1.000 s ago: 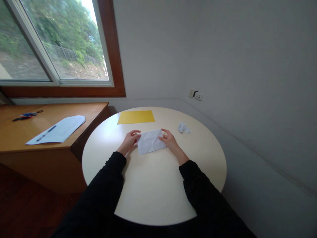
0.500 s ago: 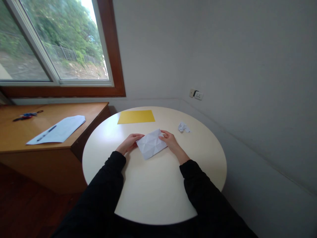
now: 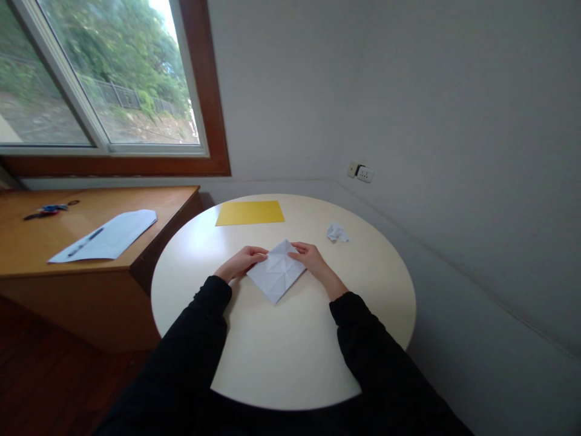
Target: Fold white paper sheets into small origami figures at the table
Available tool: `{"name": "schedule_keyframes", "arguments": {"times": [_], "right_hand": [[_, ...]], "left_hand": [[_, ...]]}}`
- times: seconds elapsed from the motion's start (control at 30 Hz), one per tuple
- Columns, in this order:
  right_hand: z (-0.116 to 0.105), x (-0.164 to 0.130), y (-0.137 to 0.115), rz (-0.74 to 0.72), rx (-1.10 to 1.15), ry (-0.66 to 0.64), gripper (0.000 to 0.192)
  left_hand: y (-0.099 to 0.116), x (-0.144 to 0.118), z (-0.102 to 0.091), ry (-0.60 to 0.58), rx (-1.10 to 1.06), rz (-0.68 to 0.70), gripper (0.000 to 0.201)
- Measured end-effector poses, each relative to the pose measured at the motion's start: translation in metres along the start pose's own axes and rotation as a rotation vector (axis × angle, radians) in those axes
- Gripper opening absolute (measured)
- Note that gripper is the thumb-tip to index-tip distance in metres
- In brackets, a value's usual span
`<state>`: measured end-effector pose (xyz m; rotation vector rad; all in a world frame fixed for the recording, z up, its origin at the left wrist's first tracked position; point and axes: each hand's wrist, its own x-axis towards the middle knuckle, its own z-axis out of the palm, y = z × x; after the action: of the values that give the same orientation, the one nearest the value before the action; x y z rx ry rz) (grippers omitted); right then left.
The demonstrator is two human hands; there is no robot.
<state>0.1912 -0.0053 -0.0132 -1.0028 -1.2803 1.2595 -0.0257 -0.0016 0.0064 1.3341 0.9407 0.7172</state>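
A creased white sheet of paper [image 3: 276, 274] lies on the round cream table [image 3: 281, 351], turned so one corner points toward me. My left hand [image 3: 242, 261] rests on its upper left edge, fingertips pinching the paper. My right hand [image 3: 308, 258] holds the upper right edge near the far corner. Both arms are in black sleeves.
A yellow sheet [image 3: 250, 212] lies at the table's far side, and a crumpled white scrap [image 3: 336, 232] to the right. On the wooden desk [image 3: 27, 239] at left are a white paper with a pen [image 3: 105, 235] and a small tool [image 3: 43, 211]. The wall runs close on the right.
The white sheet has been rotated clockwise on the table, from nearly square-on to a diamond position. Both hands stayed at its upper edges and shifted slightly with it.
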Motion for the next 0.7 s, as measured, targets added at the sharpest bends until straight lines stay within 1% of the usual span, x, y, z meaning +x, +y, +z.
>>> {"name": "schedule_keyframes", "arguments": {"times": [0.13, 0.37, 0.53, 0.7], "right_hand": [[0.0005, -0.0008, -0.0016, -0.005, -0.02, -0.001, 0.04], [0.0004, -0.003, -0.0057, -0.032, -0.086, -0.041, 0.029], [0.0009, -0.0033, -0.0068, -0.048, -0.112, -0.052, 0.025], [0.0001, -0.003, -0.0067, -0.069, -0.129, -0.054, 0.024]], "left_hand": [[-0.0008, 0.0, 0.0, 0.006, 0.034, 0.021, 0.036], [0.0027, -0.0017, 0.0022, 0.031, 0.045, 0.013, 0.033], [0.0014, -0.0009, 0.0016, 0.048, 0.058, 0.016, 0.031], [-0.0004, 0.0, 0.001, 0.052, 0.08, 0.031, 0.033]]}}
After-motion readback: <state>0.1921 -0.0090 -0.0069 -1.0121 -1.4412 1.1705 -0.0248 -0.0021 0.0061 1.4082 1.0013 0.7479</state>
